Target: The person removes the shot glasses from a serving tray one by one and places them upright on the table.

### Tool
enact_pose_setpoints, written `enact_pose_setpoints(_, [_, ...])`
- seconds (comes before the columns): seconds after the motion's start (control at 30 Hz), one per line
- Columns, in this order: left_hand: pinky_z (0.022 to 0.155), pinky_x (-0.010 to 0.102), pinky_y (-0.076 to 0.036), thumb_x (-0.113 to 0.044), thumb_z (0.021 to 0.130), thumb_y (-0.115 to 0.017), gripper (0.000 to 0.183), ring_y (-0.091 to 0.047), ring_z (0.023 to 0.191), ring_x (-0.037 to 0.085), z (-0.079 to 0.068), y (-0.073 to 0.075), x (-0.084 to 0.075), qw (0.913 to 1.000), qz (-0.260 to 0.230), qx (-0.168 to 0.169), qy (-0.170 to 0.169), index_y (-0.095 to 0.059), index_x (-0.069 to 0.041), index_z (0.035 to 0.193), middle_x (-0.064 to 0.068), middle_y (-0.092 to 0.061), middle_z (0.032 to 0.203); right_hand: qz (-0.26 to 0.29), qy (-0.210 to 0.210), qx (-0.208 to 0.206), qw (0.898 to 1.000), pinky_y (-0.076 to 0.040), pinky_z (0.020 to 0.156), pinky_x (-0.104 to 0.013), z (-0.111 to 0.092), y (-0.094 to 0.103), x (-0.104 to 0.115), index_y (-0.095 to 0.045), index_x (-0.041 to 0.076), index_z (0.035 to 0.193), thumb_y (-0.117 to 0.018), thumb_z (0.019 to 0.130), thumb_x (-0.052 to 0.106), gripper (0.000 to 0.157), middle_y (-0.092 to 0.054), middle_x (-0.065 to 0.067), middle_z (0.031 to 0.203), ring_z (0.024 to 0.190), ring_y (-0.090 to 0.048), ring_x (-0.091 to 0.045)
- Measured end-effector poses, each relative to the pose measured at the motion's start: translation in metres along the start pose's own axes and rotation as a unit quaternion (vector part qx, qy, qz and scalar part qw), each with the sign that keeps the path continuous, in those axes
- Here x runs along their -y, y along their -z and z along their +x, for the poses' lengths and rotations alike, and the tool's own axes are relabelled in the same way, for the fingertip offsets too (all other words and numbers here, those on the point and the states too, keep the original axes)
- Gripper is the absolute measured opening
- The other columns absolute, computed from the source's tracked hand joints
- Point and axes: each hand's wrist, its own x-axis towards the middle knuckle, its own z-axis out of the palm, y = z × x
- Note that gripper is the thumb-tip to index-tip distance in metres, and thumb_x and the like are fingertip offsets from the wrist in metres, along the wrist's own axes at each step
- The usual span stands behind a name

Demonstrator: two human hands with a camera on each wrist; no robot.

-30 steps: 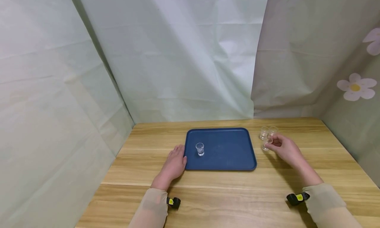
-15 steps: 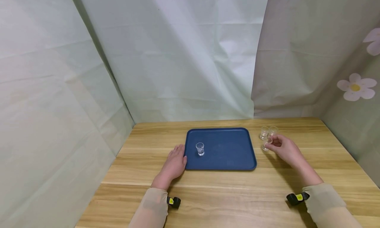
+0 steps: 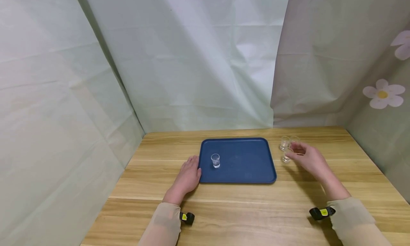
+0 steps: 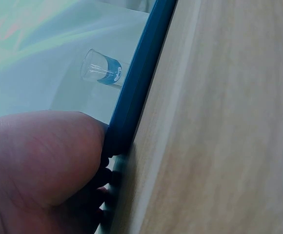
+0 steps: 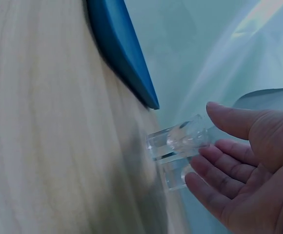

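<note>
In the head view my left hand (image 3: pixel 186 177) lies along the left edge of a blue tray (image 3: pixel 246 160), its fingers out straight and its thumb at the tray's side. A clear shot glass (image 3: pixel 216 161) stands upright on the tray's left part. To the right of the tray, my right hand (image 3: pixel 310 161) is around the near shot glass (image 3: pixel 286 158), which stands on the table. In the right wrist view its thumb is apart from that glass (image 5: pixel 178 139) and the fingers are loosely spread; whether a fingertip touches the rim I cannot tell. Two more shot glasses (image 3: pixel 284 143) stand just behind, one partly hidden.
A wooden table (image 3: pixel 237 210) carries everything. Pale cloth sheets (image 3: pixel 205 68) hang behind it and at both sides. Black wrist cameras are strapped to both sleeves.
My right hand has loosened from the near shot glass, its thumb and fingers spreading and shifting slightly right. The glass stays in place, and the left hand has not moved.
</note>
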Motion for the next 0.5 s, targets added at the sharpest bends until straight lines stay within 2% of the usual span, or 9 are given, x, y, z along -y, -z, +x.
enact_pose_setpoints(0.2, [0.133,0.059,-0.026,-0.014,0.116,-0.052,0.057,-0.031,0.162,0.047,0.0,0.001,0.0,1.0,0.002,-0.001,-0.001,-0.039,0.014,0.163,0.031,-0.039,0.17,0.02,0.009,-0.022,1.0,-0.049,0.112,-0.068,0.0,0.002,0.009,-0.047,-0.011,0.159,-0.075,0.109,0.034,0.073,-0.058,-0.035,0.152,0.137,-0.057,-0.055])
enact_pose_setpoints(0.27, [0.133,0.059,-0.026,-0.014,0.116,-0.052,0.057,-0.031,0.162,0.047,0.0,0.001,0.001,1.0,0.003,-0.002,-0.002,-0.039,0.014,0.163,0.031,-0.039,0.17,0.02,0.01,-0.026,0.999,-0.047,0.112,-0.069,0.0,0.003,0.013,-0.046,-0.009,0.16,-0.074,0.108,0.038,0.076,-0.057,-0.033,0.153,0.138,-0.056,-0.055])
enact_pose_setpoints(0.43, [0.132,0.059,-0.027,-0.013,0.115,-0.053,0.057,-0.032,0.161,0.048,0.0,-0.001,0.002,1.0,0.005,-0.005,-0.006,-0.04,0.014,0.163,0.032,-0.041,0.169,0.033,0.017,-0.026,0.999,-0.045,0.115,-0.069,-0.002,0.003,0.026,-0.047,-0.005,0.162,-0.074,0.107,0.048,0.082,-0.055,-0.031,0.158,0.146,-0.05,-0.054])
enact_pose_setpoints(0.5, [0.132,0.06,-0.027,-0.013,0.115,-0.053,0.057,-0.032,0.161,0.048,-0.001,-0.001,0.003,1.0,0.004,-0.005,-0.005,-0.04,0.014,0.163,0.032,-0.041,0.169,0.045,0.024,-0.024,0.998,-0.044,0.117,-0.069,-0.002,0.001,0.03,-0.046,-0.005,0.163,-0.075,0.107,0.046,0.081,-0.054,-0.03,0.16,0.149,-0.047,-0.054])
